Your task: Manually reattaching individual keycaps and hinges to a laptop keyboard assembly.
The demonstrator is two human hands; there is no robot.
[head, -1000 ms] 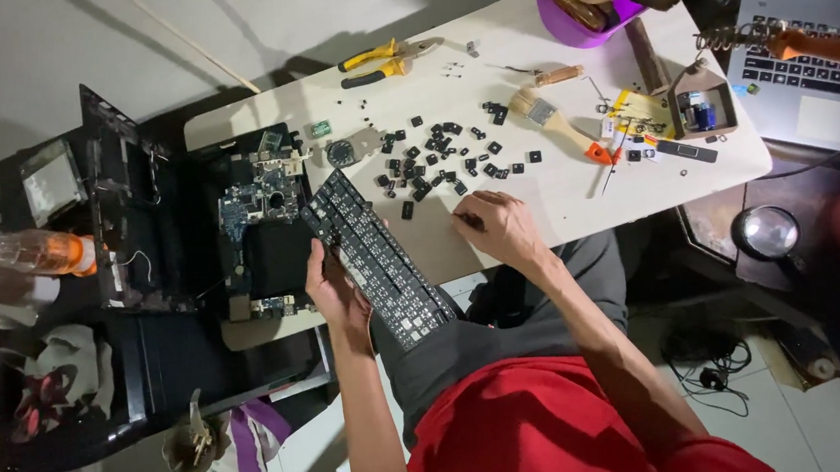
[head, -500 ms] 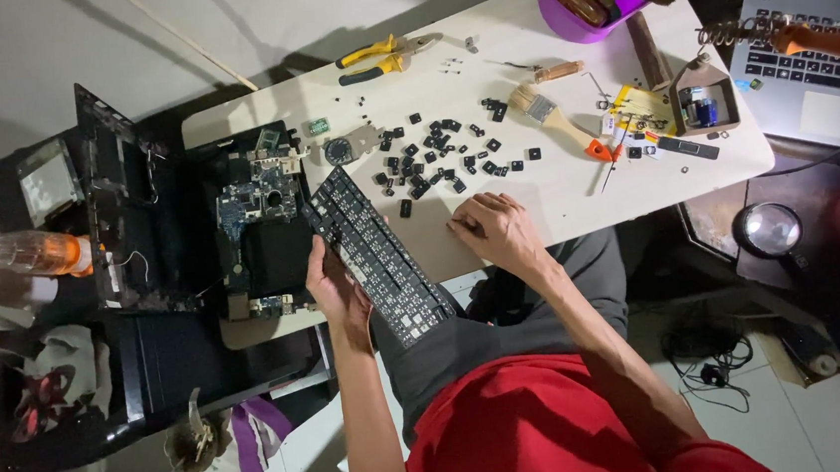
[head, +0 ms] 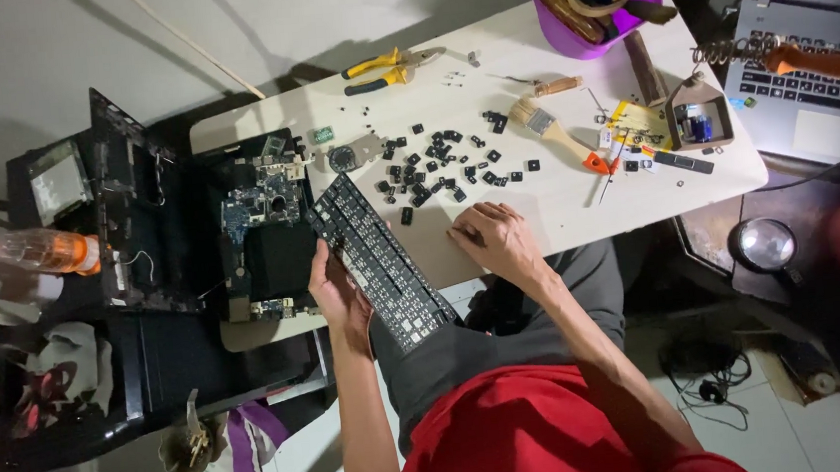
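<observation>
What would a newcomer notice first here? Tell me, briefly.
First, the black laptop keyboard at the table's near edge, steadied by the left hand, while the right hand rests on the white table beside it. Just beyond lie scattered loose black keycaps. To the left sits an opened laptop chassis with its blue circuit board exposed.

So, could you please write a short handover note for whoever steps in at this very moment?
Left hand grips the black laptop keyboard, which lies tilted over the table edge.
Right hand rests on the table beside it, nothing visibly in it.
Loose black keycaps lie scattered above the keyboard.
Opened laptop base sits at the left.
Done: many keycaps are off.
Left: whether gaps remain on the keyboard cannot be seen.
</observation>
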